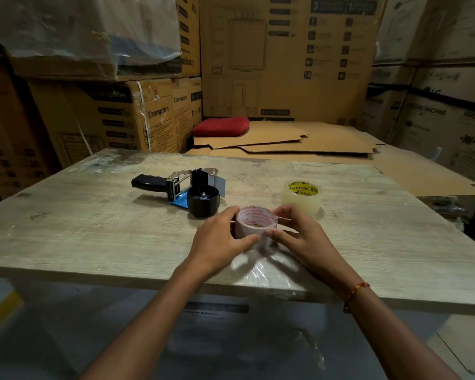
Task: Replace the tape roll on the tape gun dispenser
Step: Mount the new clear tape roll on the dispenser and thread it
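Note:
A nearly bare tape core (255, 222), white with red print, stands on the wooden table (93, 229) near its front edge. My left hand (222, 239) grips its left side and my right hand (296, 231) grips its right side, thumbs meeting at the front. Behind and to the left lies the tape gun dispenser (187, 187) on its side, black handle pointing left, its black hub bare. A full clear tape roll (302, 197) with a yellow core label lies flat to the right, just beyond my right hand.
Flattened cardboard sheets (299, 144) and a red cushion (221, 127) lie behind the table. Stacked cartons (137, 116) wall in the back and both sides. Clear plastic film (263, 267) lies at the table's front edge.

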Available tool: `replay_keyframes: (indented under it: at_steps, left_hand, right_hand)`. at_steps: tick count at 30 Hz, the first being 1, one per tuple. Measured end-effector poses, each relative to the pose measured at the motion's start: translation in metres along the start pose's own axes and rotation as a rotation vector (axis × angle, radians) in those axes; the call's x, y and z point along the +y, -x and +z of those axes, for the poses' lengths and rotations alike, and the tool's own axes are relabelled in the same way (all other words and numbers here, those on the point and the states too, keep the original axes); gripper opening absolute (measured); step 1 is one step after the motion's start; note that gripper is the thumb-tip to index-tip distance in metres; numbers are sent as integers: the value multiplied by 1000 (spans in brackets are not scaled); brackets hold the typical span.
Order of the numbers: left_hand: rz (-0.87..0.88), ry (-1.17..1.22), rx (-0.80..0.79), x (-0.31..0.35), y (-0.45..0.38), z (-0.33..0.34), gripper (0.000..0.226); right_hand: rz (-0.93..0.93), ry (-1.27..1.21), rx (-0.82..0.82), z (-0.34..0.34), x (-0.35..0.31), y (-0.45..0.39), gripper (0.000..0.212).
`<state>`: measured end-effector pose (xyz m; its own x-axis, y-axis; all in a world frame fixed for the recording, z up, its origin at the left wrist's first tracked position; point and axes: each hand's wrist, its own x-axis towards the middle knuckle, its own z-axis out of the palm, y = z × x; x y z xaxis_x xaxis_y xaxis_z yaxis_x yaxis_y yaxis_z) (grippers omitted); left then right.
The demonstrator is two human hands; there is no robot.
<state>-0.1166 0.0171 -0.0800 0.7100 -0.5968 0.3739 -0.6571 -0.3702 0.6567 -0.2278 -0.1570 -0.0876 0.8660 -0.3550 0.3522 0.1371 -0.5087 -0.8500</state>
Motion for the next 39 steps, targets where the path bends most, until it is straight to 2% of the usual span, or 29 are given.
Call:
replay_keyframes:
  at_steps: [4,8,13,18,20,22,24,27,29,30,35,39]
  left_hand:
    - [-41,-74,23,-1,-26,12,69]
    - [-156,-160,85,-3,-56,33,66]
    - [-197,-218,97,-2,-98,53,54]
    - [-196,-305,90,-9,-106,66,71]
    - [-81,-375,197,-1,-98,70,61]
    - [181,-452,272,11,-89,77,39]
    - [319,-431,216,26,-85,85,39]
    - [221,-408,-8,40,-95,95,57]
    - [113,-400,-116,42,-102,103,57]
    - [89,-378,-121,42,-103,106,53]
    - [93,-235,-40,40,-96,103,36]
    - [90,-13,-66,31,-68,76,28]
  right_hand:
    - [6,160,136,-20,10,5,28]
    - [31,117,307,-25,13,8,27]
    - [51,99,322,-26,18,5,23]
    - [40,96,333,-27,19,2,20]
    - [30,80,378,-27,20,2,13]
    - [-26,129,502,-28,20,3,4]
    - [-66,168,641,-29,20,5,5]
    - [-63,195,725,-30,21,6,7]
    - [-52,206,731,-30,21,6,7]
    - [-42,203,728,-31,22,5,7]
    - [37,178,662,-30,25,3,5]
    - [-4,181,573,-30,27,2,6]
